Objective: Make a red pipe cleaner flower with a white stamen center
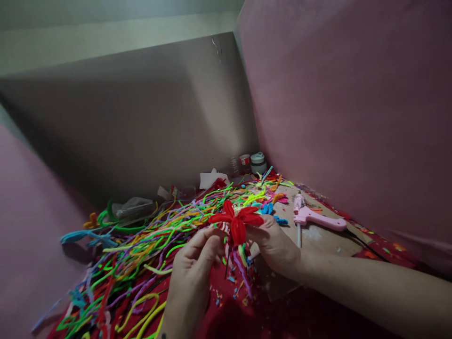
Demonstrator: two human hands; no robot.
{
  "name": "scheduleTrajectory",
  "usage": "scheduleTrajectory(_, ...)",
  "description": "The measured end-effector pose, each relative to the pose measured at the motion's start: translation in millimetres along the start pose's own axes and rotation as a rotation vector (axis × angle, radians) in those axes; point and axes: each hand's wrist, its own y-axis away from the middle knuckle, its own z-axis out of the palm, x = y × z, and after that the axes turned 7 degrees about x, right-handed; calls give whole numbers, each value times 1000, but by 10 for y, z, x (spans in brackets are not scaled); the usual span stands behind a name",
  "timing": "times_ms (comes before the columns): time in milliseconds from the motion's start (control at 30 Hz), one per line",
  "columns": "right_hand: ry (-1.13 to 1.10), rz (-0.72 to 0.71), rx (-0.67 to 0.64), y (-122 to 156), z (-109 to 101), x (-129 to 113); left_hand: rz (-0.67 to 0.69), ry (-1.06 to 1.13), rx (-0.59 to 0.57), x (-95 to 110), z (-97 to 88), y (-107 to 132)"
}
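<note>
A red flower shaped from fuzzy pipe cleaners (238, 230) is held up in front of me, its looped petals spread out. My left hand (197, 259) is closed, thumb and fingers pinching at the flower's lower left; the exact spot of the pinch is partly hidden. From the other side, my right hand (277, 247) grips it under the right-hand petals, fingertips tucked behind them. A thin dark stem (227, 263) hangs below the bloom.
Loose multicoloured pipe cleaners (151, 249) spread over the red cloth (226, 318) on the left. A pink glue gun (318, 218) lies on a brown board (319, 242), its cord trailing right. Behind stand a lidded jar (258, 165) and white paper (210, 180). Walls close in both sides.
</note>
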Motion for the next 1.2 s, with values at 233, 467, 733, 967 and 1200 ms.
scheduleTrajectory(233,-259,219,121,-7,27,112,406,-519,24,-265,146,21)
scheduleTrajectory(467,-258,273,171,36,71,93,913,-1226,178,-450,170,-12)
scheduleTrajectory(733,-197,225,70,13,40,85,825,-896,52,-485,96,-67)
scheduleTrajectory(967,-165,202,4,-32,12,107,310,-334,112,-309,215,6)
scheduleTrajectory(1200,-109,225,-88,-59,-72,205,-216,106,11,-300,171,-8)
